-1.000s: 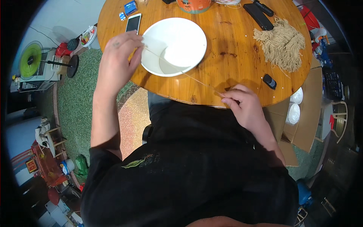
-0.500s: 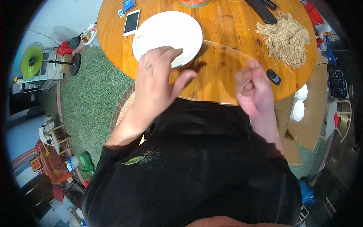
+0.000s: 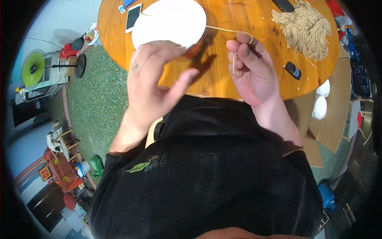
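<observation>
A round white disc point(image 3: 171, 24) is at the table's near left, its near edge partly hidden by my left hand point(image 3: 153, 75). That hand is slightly blurred, thumb apart from the fingers, with nothing visible in its grasp; whether its fingertips touch the disc I cannot tell. My right hand point(image 3: 254, 67) is closed on a thin tan cord point(image 3: 227, 30), pinching it between thumb and fingers, and a short end hangs below the fingertips. From there the cord runs slackly to the disc's right edge. A short cord end point(image 3: 146, 14) shows at the disc's left side.
A heap of tan cord point(image 3: 304, 30) lies on the round wooden table point(image 3: 234, 14) at the right, with a small dark object point(image 3: 293, 71) nearer me. Behind the disc's left edge is a white phone point(image 3: 133, 18). Flattened cardboard point(image 3: 332, 115) is on the floor, right.
My right hand has moved left, toward the disc, and the cord has gone from nearly straight to slack. My left hand stays by the disc's near edge. The whole view has shifted slightly.
</observation>
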The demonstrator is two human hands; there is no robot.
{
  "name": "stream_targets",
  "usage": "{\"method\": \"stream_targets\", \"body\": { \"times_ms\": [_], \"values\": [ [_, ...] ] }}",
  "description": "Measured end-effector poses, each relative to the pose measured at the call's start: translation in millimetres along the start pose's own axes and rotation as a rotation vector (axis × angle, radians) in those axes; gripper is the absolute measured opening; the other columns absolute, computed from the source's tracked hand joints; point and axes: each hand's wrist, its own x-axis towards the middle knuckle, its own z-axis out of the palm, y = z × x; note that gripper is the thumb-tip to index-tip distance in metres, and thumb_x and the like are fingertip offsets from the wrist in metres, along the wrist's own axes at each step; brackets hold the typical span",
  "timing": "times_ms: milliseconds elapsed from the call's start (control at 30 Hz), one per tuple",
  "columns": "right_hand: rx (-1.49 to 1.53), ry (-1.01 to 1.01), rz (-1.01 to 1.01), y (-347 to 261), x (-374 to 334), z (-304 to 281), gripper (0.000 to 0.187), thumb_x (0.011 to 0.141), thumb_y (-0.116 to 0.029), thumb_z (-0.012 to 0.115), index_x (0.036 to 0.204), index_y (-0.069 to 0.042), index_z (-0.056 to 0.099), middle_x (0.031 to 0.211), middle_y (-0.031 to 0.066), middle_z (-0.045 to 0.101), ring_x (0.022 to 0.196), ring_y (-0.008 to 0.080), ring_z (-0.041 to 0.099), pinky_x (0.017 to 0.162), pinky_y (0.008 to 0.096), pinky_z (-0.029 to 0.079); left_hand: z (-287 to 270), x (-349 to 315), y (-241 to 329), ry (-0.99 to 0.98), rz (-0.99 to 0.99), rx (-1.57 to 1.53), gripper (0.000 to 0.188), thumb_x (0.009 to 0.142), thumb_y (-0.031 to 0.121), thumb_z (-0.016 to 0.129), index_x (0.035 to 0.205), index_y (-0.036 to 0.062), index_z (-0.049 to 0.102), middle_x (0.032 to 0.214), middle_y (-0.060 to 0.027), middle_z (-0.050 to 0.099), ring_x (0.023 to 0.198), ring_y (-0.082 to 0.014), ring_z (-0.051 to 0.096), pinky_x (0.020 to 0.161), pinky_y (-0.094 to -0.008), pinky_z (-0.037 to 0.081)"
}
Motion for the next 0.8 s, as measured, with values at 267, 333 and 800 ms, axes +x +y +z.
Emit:
{"method": "stream_targets", "body": {
  "times_ms": [267,333,800],
  "values": [
    [-0.148,0.011,-0.138,17.1,-2.0,18.0,0.020,0.104,-0.014,0.077,0.121,-0.004,0.073,0.114,0.0146,0.081,0.077,0.0070,0.066,0.070,0.0212,0.055,30.2,5.9,41.3,-0.061,-0.274,-0.368,0.045,0.077,0.020,0.100,0.109,0.0001,0.075,0.096,-0.0072,0.075,0.082,-0.0179,0.070,0.077,-0.0291,0.056],
    [-0.235,-0.002,-0.218,19.9,-1.1,19.9,0.019,0.103,-0.014,0.078,0.119,-0.004,0.073,0.113,0.0151,0.082,0.080,0.0074,0.068,0.074,0.0220,0.058,36.3,4.3,40.6,-0.040,-0.286,-0.367,0.026,0.086,0.017,0.092,0.104,0.0052,0.077,0.091,-0.0093,0.077,0.076,-0.0221,0.073,0.068,-0.0320,0.057],
    [-1.191,-0.237,-0.488,3.5,-20.3,24.7,0.027,0.091,0.002,0.082,0.117,0.001,0.078,0.120,0.0124,0.078,0.087,0.0137,0.074,0.068,0.0221,0.056,19.5,-2.6,31.2,-0.193,-0.413,-0.329,0.011,0.099,0.012,0.079,0.099,0.0012,0.078,0.086,-0.0137,0.075,0.076,-0.0304,0.073,0.068,-0.0364,0.057]
  ]
}}
